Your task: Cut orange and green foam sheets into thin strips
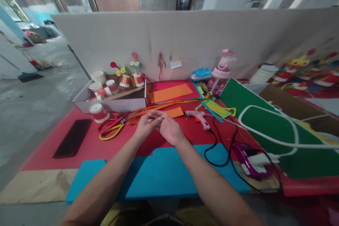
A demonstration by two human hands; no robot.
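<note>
My left hand (147, 124) and my right hand (170, 128) meet over the middle of the red table. The fingers of my left hand close together against the fingers of my right; anything between them is too small to make out. My right palm is turned up, its fingers stretched toward the left hand. Beneath and behind them lie orange paper strips (173, 112). Left of my hands are scissors with yellow-and-red handles (112, 131). A pink glue gun (200, 118) lies to the right, and blue sheets (169, 171) cover the table's near edge.
A white box (116, 106) holds paper cups and cup figures. A paper cup (99, 113) and a black phone (72, 137) are at left. At right are green board (265, 130), white cable (293, 132) and purple power strip (247, 160). A pink bottle (222, 69) stands behind.
</note>
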